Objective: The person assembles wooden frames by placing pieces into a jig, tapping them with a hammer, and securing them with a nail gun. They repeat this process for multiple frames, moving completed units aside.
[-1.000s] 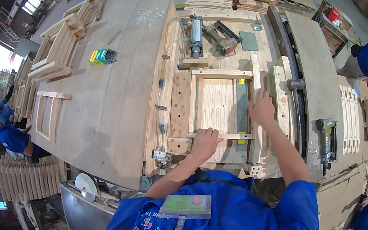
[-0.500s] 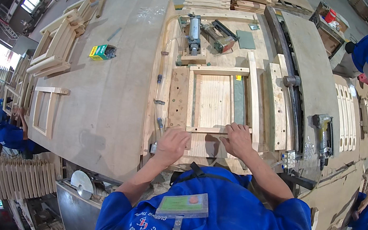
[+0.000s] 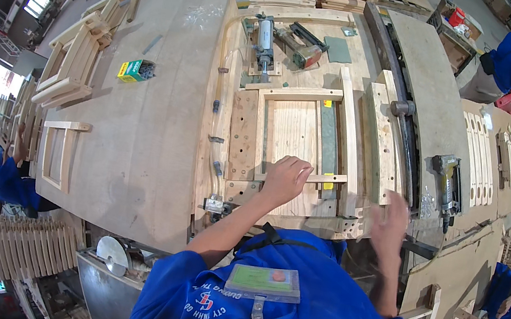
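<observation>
A pale rectangular wooden frame (image 3: 303,93) lies inside a wooden jig (image 3: 237,56) on the bench in front of me. My left hand (image 3: 286,179) is over the frame's front rail (image 3: 326,179), its fingers curled and pressed together on it. Smeared by motion, my right hand (image 3: 389,222) is off the frame, beside the jig's front right corner; its fingers cannot be read. Behind the frame, a pneumatic cylinder (image 3: 264,41) and a nail gun (image 3: 302,53) lie on the jig.
A small open box (image 3: 138,71) and wooden frames (image 3: 77,61) are on the left bench top. Another nail gun (image 3: 447,183) lies at right, near slotted slats (image 3: 477,158). A metal bar (image 3: 406,136) runs along the jig. Co-workers in blue stand at both sides.
My right hand has left the frame's front rail and moved right, past the jig's edge. My left hand has shifted right and forward along the rail.
</observation>
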The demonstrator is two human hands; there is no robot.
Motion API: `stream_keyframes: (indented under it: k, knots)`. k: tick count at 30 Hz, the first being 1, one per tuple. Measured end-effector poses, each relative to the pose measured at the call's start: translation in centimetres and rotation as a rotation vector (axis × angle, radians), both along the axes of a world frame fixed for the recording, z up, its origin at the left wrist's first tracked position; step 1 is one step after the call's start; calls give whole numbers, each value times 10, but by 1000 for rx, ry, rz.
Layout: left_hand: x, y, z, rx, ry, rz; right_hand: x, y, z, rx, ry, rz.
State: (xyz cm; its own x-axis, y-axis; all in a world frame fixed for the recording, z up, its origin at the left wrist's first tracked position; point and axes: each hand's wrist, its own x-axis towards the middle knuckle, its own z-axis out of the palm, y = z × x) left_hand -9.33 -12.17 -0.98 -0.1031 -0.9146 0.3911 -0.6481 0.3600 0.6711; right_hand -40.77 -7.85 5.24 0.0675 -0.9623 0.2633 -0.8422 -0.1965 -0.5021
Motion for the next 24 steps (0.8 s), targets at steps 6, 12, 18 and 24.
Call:
stream_keyframes:
  k: [6,12,18,24]
  knots:
    - [-13,-25,-34,182,-13,14,-74,19,-24,-66,340,-239]
    - [-13,-27,-30,373,-61,87,-29,-59,-6,-130,226,-153]
    - [-12,-30,-34,408,-99,114,0,-137,-41,163,287,-179]
    - [-15,-31,-27,443,-119,141,14,-181,-71,115,212,-245]
